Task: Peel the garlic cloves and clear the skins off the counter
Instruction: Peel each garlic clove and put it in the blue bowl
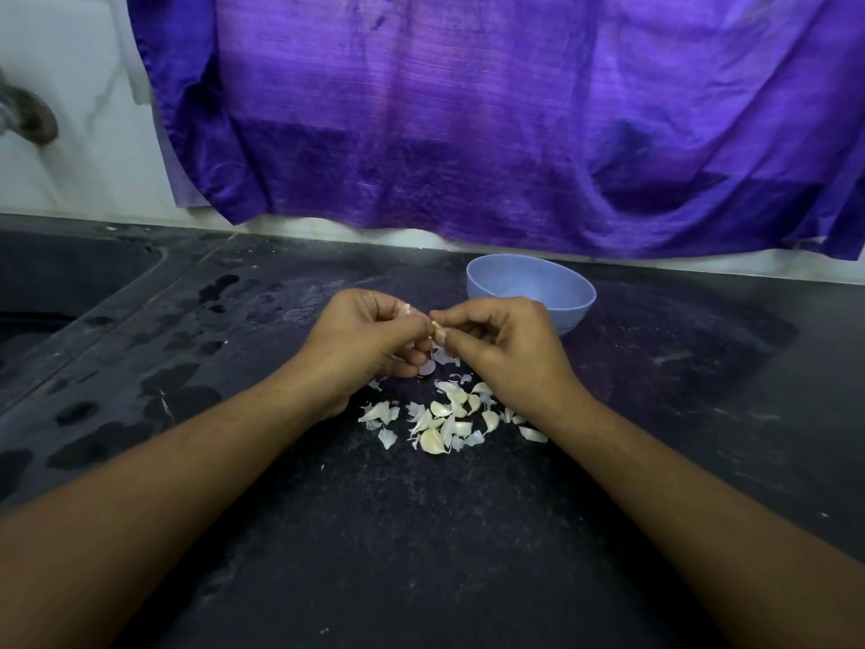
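Head view, single frame.

Hands: both are raised just above the desk (421, 531), knuckles towards the camera, fingers curled. The left hand (370, 337) and right hand (501, 339) meet at the fingertips, and one held clove (437, 332) is pinched between them, thumb against forefinger on each side. Only a pale sliver of it is exposed. That sliver runs up-and-down in the frame, so the long axis is taken as roughly far-to-near. Which end is the tip cannot be told. A pinkish flake of skin is seen at the top of the left hand's fingers.

Loose cloves (449, 419): a small heap is noted on the desk, just nearer the camera than the hands and between the two wrists. They are cream-white, smooth, crescent to teardrop in shape. Long axes are mixed, and no common direction is recorded. The largest, at the near edge of the heap, is slightly yellower.

Skins (377, 412): thin, papery white flakes with curled edges are scattered among and left of the cloves. A few lie under the hands.

Desk: dark stone, speckled and matt, with wet patches towards the left.

Bowl (533, 292): pale blue, round, smooth, upright, just beyond the right hand. Its contents are not visible.

Background: a purple cloth (468, 110) with a woven sheen is hung against a white marbled wall (70, 86). A dark sink (56, 283) and a blurred tap (28, 110) are at far left.
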Available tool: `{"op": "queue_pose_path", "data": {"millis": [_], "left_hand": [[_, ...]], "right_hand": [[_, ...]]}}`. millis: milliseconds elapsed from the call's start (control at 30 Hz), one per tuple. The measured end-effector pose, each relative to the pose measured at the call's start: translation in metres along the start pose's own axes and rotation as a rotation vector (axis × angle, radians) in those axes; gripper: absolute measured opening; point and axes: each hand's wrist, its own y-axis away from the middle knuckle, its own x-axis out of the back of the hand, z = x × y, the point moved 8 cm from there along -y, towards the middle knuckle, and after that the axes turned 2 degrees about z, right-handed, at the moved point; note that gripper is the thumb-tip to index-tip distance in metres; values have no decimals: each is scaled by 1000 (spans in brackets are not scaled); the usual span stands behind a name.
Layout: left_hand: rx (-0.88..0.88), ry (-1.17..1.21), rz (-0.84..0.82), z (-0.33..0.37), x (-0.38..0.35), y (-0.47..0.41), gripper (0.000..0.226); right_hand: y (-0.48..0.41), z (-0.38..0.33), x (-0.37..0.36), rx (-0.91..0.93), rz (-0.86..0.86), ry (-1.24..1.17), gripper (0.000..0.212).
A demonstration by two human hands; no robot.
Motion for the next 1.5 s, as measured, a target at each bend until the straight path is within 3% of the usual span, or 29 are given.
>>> {"op": "queue_pose_path", "data": {"millis": [133, 433, 633, 833, 967, 1133, 1233, 1367, 1500], "left_hand": [[5, 3, 9, 1, 0, -2, 10], [-3, -198, 99, -4, 19, -12, 16], [-193, -445, 101, 11, 20, -10, 34], [-286, -596, 65, 19, 15, -6, 2], [-310, -560, 76, 22, 17, -7, 5], [-325, -596, 124, 29, 23, -5, 38], [-315, -675, 93, 27, 19, -6, 35], [-173, -336, -95, 10, 5, -9, 24], [-85, -118, -118, 2, 2, -11, 24]], "right_hand": [[-2, 2, -3, -30, -1, -67, 13], [-3, 1, 2, -148, 49, -524, 17], [-3, 8, 3, -221, 30, -446, 15], [-1, 10, 2, -240, 20, -415, 7], [-3, 11, 3, -217, 33, -363, 8], [-3, 11, 4, -198, 34, -304, 8], [-3, 12, 3, -190, 19, -289, 7], [-3, 13, -1, -192, -25, -290, 10], [-2, 13, -3, -204, -67, -274, 7]]}}
